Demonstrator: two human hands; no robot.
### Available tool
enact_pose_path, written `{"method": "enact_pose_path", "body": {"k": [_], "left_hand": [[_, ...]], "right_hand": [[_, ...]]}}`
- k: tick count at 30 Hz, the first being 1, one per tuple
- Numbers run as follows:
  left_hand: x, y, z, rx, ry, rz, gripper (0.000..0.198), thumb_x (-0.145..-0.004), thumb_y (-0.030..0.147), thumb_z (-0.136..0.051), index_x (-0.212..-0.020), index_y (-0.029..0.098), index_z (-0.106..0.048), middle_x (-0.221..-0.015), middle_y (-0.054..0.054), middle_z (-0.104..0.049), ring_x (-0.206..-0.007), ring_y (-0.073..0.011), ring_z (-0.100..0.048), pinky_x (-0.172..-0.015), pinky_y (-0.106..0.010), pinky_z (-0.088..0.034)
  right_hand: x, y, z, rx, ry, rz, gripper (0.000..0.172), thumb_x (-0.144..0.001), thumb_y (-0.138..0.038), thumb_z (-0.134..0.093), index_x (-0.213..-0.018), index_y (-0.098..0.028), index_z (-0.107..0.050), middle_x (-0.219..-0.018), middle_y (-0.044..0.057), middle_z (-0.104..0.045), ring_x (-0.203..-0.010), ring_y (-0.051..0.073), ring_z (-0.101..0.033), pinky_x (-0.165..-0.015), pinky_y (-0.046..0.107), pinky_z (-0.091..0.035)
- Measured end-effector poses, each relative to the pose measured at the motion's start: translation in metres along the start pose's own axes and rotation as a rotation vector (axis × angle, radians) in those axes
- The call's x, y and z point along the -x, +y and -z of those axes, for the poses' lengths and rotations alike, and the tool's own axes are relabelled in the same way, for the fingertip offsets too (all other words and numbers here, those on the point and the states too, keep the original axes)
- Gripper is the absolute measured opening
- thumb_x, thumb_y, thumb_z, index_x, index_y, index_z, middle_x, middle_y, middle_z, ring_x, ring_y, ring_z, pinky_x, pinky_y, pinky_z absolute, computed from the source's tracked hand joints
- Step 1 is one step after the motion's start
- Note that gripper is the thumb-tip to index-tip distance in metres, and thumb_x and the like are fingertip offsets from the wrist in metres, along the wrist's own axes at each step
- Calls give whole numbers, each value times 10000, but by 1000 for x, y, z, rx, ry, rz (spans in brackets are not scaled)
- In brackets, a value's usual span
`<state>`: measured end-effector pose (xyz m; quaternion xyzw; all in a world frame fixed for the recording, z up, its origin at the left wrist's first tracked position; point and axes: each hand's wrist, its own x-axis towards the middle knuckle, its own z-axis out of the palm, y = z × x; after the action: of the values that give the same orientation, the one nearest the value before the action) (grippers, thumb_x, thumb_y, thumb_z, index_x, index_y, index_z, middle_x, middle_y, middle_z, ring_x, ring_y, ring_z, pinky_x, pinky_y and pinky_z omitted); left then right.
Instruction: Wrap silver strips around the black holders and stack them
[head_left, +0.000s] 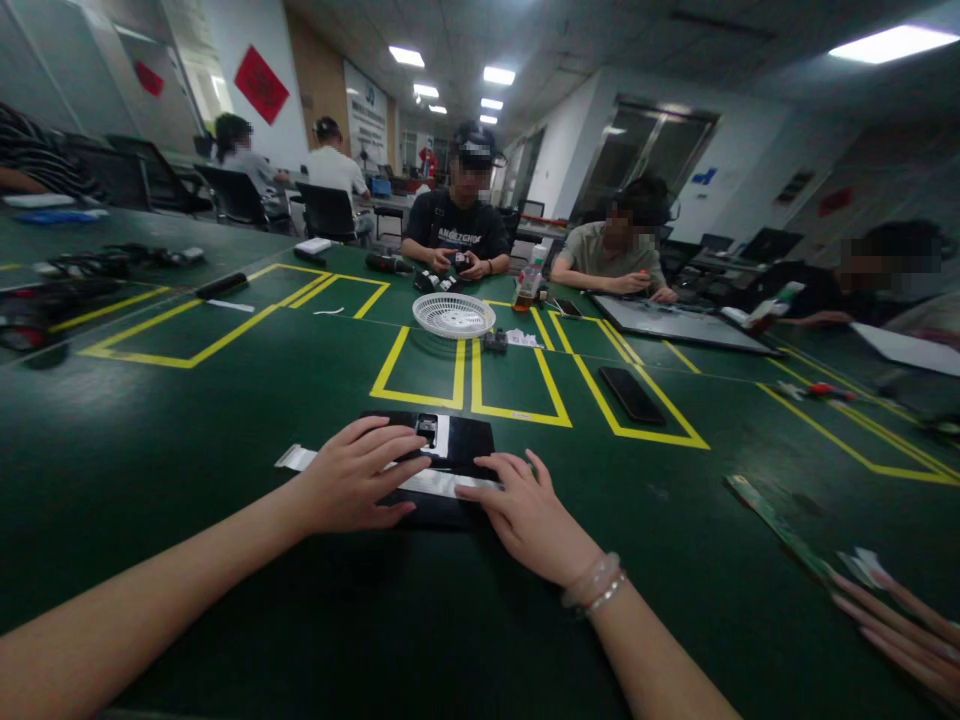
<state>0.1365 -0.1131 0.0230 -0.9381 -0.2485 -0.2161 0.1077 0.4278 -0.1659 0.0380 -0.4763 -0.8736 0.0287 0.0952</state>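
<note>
A flat black piece (pixel 474 437) with a small square opening and a silver patch lies on the green table in front of me. Across it runs a silver flat strip (pixel 439 484), whose pale end (pixel 292 457) sticks out past the left side. My left hand (pixel 360 478) lies over the left part, fingers stretched out and touching the black piece and the strip. From the right, my right hand (pixel 529 512) rests its spread fingers on the strip's right end and the edge of the black piece. Below the strip, more dark surface shows, its outline hard to make out.
Beyond my hands are yellow tape outlines (pixel 517 413), a white round basket (pixel 454 316) and a black phone (pixel 631 394). A green narrow strip (pixel 776 520) and blurred pale long shapes lie at the lower right. Several people sit around; one across handles a dark object (pixel 457 260).
</note>
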Motion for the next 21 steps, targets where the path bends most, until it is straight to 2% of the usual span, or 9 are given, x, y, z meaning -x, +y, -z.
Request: {"method": "enact_pose_path", "body": {"k": [4,7,12,15,18,21], "left_hand": [[-11,-2,-7,61,-270,98,862,-853,603,-717,-1504,136,-397,-1477,-122,-376,-1360,-333,-336,-1203,-517,-153],[-10,-5,-10,112,-334,116,951,-832,644,-730,-1534,139,-335,-1508,-119,-324,-1389,-324,-289,-1208,-521,-101],[-12,-5,-5,172,-318,119,850,-814,566,-768,-1484,176,-421,-1445,-95,-427,-1335,-304,-384,-1217,-498,-25],[-11,-13,-1,151,-274,151,822,-783,560,-777,-1445,181,-472,-1393,-89,-480,-1297,-313,-427,-1217,-498,-30],[-5,-35,2,68,-225,242,817,-789,588,-735,-1431,150,-480,-1367,-118,-495,-1287,-322,-430,-1207,-514,-32],[10,-71,6,-35,-182,387,831,-788,627,-653,-1406,94,-499,-1338,-166,-508,-1271,-349,-436,-1189,-545,-15]], "right_hand": [[-1,1,-1,2,30,8,415,-957,-186,-464,-1289,-399,-594,-1457,41,-496,-1380,268,-393,-1147,617,-186],[-2,2,1,-19,86,-20,412,-974,-203,-441,-1332,-366,-563,-1455,50,-505,-1373,261,-404,-1151,608,-196],[-2,3,3,-25,134,-39,397,-974,-204,-443,-1326,-344,-563,-1414,35,-549,-1359,246,-417,-1155,588,-199],[-2,5,4,-13,170,-42,402,-966,-197,-452,-1327,-333,-565,-1428,40,-535,-1374,253,-395,-1153,575,-207],[-2,6,5,0,211,-38,395,-964,-202,-457,-1321,-325,-575,-1441,48,-524,-1388,262,-375,-1147,564,-225],[-1,8,4,5,214,-21,381,-958,-202,-477,-1300,-319,-596,-1421,56,-543,-1372,266,-397,-1140,557,-247]]}}
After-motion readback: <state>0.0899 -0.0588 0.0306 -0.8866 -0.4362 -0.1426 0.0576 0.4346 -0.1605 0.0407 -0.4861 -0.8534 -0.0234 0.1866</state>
